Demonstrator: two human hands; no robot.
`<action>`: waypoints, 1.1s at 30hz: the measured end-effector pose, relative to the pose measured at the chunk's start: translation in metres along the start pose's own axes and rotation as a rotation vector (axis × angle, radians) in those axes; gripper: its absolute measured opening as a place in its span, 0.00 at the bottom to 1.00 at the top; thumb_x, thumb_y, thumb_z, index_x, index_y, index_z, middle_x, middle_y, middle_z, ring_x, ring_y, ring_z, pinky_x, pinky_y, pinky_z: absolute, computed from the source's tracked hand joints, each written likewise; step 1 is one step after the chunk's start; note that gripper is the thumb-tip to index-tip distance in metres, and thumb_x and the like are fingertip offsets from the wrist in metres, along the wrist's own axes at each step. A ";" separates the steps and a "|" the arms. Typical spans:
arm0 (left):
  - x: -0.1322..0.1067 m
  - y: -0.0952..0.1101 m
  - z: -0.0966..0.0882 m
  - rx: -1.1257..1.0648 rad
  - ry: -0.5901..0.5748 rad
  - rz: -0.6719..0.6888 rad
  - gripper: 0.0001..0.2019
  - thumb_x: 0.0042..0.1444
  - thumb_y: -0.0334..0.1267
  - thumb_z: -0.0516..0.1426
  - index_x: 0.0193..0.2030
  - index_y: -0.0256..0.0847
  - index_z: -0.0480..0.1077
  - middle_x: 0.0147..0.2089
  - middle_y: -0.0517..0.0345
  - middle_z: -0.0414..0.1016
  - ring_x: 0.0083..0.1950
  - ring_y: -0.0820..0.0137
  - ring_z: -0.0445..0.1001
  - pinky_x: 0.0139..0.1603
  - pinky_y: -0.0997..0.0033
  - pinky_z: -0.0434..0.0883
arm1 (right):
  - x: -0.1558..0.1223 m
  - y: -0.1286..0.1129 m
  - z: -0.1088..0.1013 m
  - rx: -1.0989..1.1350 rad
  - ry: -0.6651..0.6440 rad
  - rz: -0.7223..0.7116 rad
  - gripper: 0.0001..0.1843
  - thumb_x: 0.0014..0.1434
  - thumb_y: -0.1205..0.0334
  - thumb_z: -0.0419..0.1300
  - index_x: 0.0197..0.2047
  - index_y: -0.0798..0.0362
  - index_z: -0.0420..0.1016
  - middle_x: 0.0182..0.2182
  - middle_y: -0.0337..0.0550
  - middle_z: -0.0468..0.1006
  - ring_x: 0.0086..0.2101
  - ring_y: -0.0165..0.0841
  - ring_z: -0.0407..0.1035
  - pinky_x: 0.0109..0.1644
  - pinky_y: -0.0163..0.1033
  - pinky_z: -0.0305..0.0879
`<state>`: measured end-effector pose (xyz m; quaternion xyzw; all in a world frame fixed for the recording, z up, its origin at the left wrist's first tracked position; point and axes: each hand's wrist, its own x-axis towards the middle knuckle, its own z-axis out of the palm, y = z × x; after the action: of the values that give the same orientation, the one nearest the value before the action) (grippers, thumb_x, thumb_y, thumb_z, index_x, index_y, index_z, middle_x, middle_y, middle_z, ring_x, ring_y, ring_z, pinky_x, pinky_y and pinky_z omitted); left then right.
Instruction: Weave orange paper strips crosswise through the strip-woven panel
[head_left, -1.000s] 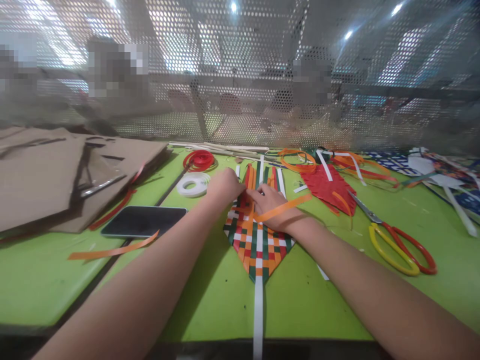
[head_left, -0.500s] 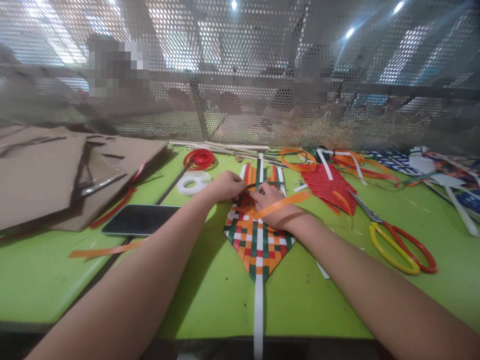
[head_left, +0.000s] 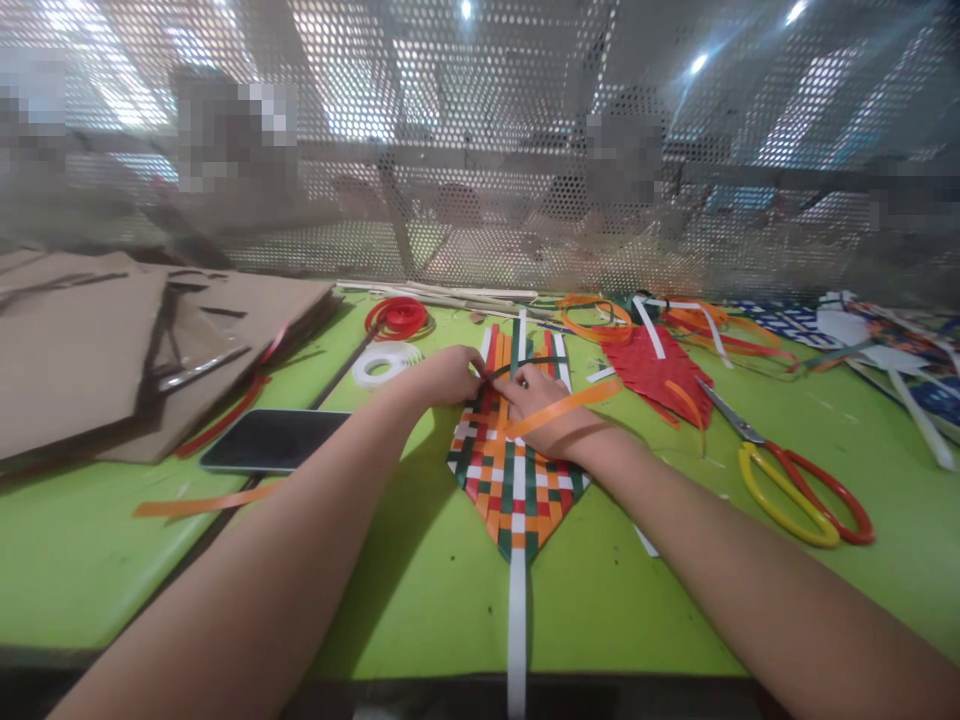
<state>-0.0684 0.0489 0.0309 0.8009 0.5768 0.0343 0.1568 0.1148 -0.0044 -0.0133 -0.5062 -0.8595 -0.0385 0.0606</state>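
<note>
A woven mat of orange, white, red and dark green strips lies in front of me, its pointed end towards me. A long white strip runs out of that point over the table edge. My left hand is closed at the mat's left side, pinching the end of a dark green strip that crosses the loose upright strips. Bent fingers of my right hand press on the weave beside it, thumb close to the left fingertips. An orange strip sticks out across the back of my right hand.
Scissors and a red woven piece lie to the right. On the left are a phone, white and red strip rolls, and cardboard. A perforated screen stands behind the table.
The dark green strip's right part shows a little higher and clearer above my right hand. My left hand has shifted very slightly; my right hand stays on the mat.
</note>
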 end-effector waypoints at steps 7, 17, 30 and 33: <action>-0.001 0.001 -0.001 0.047 -0.038 -0.005 0.19 0.53 0.42 0.53 0.51 0.48 0.73 0.42 0.55 0.81 0.35 0.65 0.77 0.35 0.71 0.70 | 0.000 0.000 0.000 -0.012 0.010 -0.014 0.26 0.62 0.65 0.51 0.63 0.48 0.64 0.45 0.52 0.65 0.37 0.41 0.63 0.41 0.44 0.60; -0.002 0.006 -0.002 0.161 -0.046 0.007 0.18 0.53 0.39 0.53 0.51 0.46 0.73 0.44 0.53 0.80 0.39 0.62 0.77 0.37 0.70 0.70 | 0.000 0.000 -0.001 -0.019 0.005 -0.007 0.25 0.60 0.65 0.53 0.62 0.49 0.66 0.45 0.52 0.65 0.37 0.41 0.63 0.40 0.43 0.60; 0.002 -0.006 -0.001 -0.079 -0.086 0.003 0.16 0.55 0.48 0.51 0.38 0.41 0.75 0.36 0.51 0.79 0.33 0.64 0.74 0.28 0.70 0.66 | 0.001 0.002 0.007 -0.043 0.048 -0.018 0.28 0.63 0.64 0.51 0.66 0.47 0.62 0.44 0.52 0.65 0.37 0.40 0.62 0.39 0.43 0.58; 0.001 -0.002 -0.002 -0.113 -0.072 -0.062 0.15 0.54 0.46 0.53 0.38 0.40 0.76 0.36 0.50 0.79 0.33 0.64 0.74 0.27 0.70 0.66 | 0.001 0.001 0.006 -0.043 0.032 0.000 0.27 0.64 0.63 0.50 0.66 0.47 0.61 0.44 0.51 0.66 0.37 0.41 0.62 0.40 0.44 0.59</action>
<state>-0.0705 0.0509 0.0318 0.7732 0.5927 0.0330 0.2233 0.1146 -0.0020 -0.0195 -0.5067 -0.8573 -0.0650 0.0635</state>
